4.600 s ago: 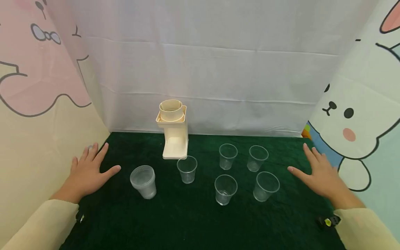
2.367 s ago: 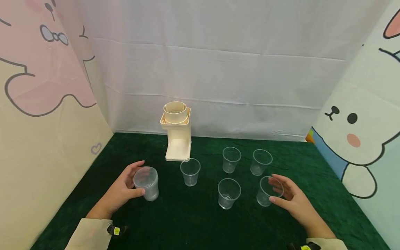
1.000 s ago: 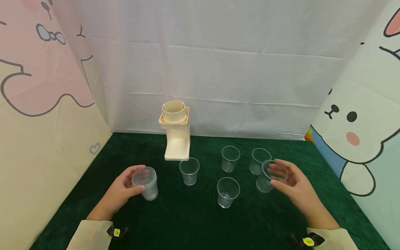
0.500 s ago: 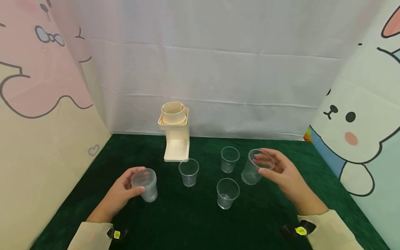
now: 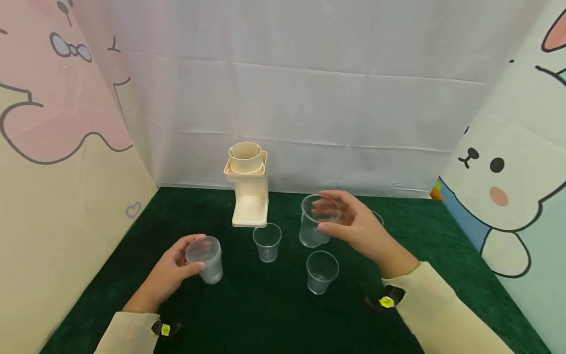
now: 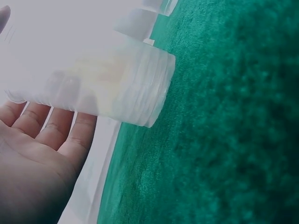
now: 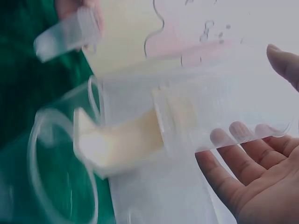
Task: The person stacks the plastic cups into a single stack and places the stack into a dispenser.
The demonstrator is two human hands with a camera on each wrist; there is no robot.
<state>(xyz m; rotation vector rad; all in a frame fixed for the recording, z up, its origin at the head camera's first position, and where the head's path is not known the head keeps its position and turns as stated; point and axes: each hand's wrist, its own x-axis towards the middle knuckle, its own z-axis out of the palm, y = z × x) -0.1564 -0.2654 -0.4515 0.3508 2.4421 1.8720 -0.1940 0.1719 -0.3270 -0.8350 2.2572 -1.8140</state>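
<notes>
My left hand [image 5: 165, 275] grips a stack of nested clear plastic cups [image 5: 212, 268] at the left, thumb on the near side. In the left wrist view, the stacked rims [image 6: 147, 86] show as ridges beyond the fingers. With my right hand [image 5: 364, 233] I hold a clear plastic cup [image 5: 311, 228] by its upper part, slightly tilted, fingers behind and thumb in front. It overlaps the back cup of the right group, which is mostly hidden behind it. One clear cup [image 5: 319, 282] stands upright in front, another cup [image 5: 268, 251] stands left of it.
A cream holder [image 5: 248, 196] with a round ring on top stands at the back, just behind the middle cup. Behind my right hand, only the rim of another cup [image 5: 378, 216] shows. Green cloth [image 5: 274, 319] covers the table; a white curtain [image 5: 309, 108] hangs behind.
Both hands came in from the sides. The left took hold of the stack and stays there; the right lifted the front right cup and carried it left past the back right cup.
</notes>
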